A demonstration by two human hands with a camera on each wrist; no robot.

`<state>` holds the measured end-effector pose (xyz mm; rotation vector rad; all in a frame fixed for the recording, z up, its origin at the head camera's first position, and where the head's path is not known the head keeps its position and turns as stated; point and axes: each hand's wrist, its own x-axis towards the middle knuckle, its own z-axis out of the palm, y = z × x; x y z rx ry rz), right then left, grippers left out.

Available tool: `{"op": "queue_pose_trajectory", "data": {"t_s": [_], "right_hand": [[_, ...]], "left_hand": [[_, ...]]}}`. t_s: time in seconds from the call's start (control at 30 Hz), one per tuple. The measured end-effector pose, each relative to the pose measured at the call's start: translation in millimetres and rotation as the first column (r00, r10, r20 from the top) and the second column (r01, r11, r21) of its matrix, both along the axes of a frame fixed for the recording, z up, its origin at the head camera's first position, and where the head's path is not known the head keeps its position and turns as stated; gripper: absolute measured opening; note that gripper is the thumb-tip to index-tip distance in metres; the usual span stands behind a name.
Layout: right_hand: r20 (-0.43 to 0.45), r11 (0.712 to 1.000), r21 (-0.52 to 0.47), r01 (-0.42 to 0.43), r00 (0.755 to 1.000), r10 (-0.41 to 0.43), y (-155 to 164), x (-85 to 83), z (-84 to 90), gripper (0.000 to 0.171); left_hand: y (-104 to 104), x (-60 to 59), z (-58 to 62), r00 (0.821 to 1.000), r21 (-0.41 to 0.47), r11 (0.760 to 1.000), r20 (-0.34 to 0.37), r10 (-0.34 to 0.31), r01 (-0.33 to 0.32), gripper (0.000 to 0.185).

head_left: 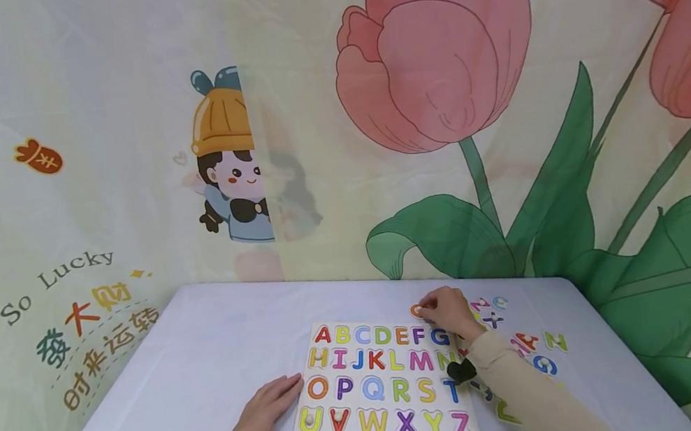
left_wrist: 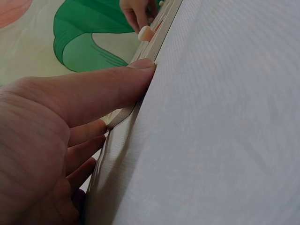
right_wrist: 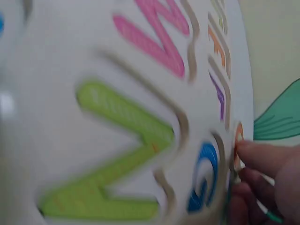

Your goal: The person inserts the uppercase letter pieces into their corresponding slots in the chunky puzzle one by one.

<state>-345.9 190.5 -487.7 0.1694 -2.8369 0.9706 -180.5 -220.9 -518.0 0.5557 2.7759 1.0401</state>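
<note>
A white alphabet puzzle board (head_left: 419, 418) with coloured letters lies on the table. My left hand (head_left: 254, 429) rests at its left side, fingers extended. In the left wrist view the thumb (left_wrist: 117, 86) touches the board's edge (left_wrist: 166, 35), and other fingertips meet the edge farther along. Just beyond the board's far right corner, my right hand (head_left: 453, 309) pinches an orange letter piece (head_left: 417, 311), partly covered by the fingers. The right wrist view shows the same orange piece (right_wrist: 239, 136) edge-on at the fingertips, near the blue G (right_wrist: 204, 176).
Several loose letters lie right of the board, among them a red A (head_left: 526, 342), a green N (head_left: 556, 341) and a blue G (head_left: 544, 364). My right forearm (head_left: 528, 386) hides part of them. A printed curtain (head_left: 309, 107) hangs behind the table (head_left: 208, 356).
</note>
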Motion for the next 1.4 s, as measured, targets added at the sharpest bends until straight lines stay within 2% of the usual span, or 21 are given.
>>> {"op": "queue_pose_trajectory", "data": {"t_s": [0.1, 0.2, 0.27, 0.47, 0.63, 0.8, 1.0, 1.2, 1.4], "right_hand": [[-0.005, 0.986, 0.084, -0.145, 0.989, 0.146, 7.4, -5.6, 10.0, 0.017], [0.023, 0.946, 0.171, -0.275, 0.961, 0.275, 13.0, -13.6, 19.5, 0.017], [0.048, 0.917, 0.219, -0.332, 0.943, 0.330, 15.1, -18.2, 24.7, 0.017], [0.108, 0.867, 0.305, -0.395, 0.919, 0.380, 16.8, -27.0, 30.6, 0.018], [0.096, 0.851, 0.341, -0.401, 0.915, 0.393, 17.0, -29.6, 29.2, 0.017], [0.071, 0.846, 0.356, -0.398, 0.914, 0.400, 17.1, -30.4, 27.4, 0.015], [0.053, 0.856, 0.365, -0.366, 0.926, 0.373, 12.1, -27.2, 30.7, 0.014], [0.041, 0.886, 0.324, -0.332, 0.940, 0.338, 0.5, -2.0, 37.4, 0.011], [0.019, 0.927, 0.219, -0.306, 0.951, 0.309, -16.9, 20.3, 30.6, 0.006]], "left_hand": [[1.3, -0.3, 0.9, 1.000, 0.004, 1.000, 0.018, 0.000, 0.000, 0.102], [2.1, -0.8, 0.9, 1.000, -0.001, 1.000, 0.021, 0.002, -0.002, 0.102], [2.4, -1.3, 0.7, 1.000, -0.001, 1.000, 0.015, 0.002, -0.002, 0.102], [3.0, -1.4, 0.6, 1.000, 0.002, 1.000, 0.010, -0.004, 0.004, 0.101], [4.1, -0.1, 0.0, 1.000, 0.002, 1.000, 0.002, -0.002, 0.002, 0.102], [4.1, -0.1, -1.7, 1.000, 0.000, 1.000, -0.005, -0.001, 0.001, 0.102], [4.9, 0.8, 3.7, 0.999, -0.002, 1.000, 0.049, 0.008, -0.008, 0.102], [4.7, 0.9, 6.0, 0.998, -0.010, 1.000, 0.054, 0.016, -0.015, 0.101], [4.3, 0.4, 4.4, 0.998, -0.015, 1.000, 0.060, 0.020, -0.019, 0.102]]}}
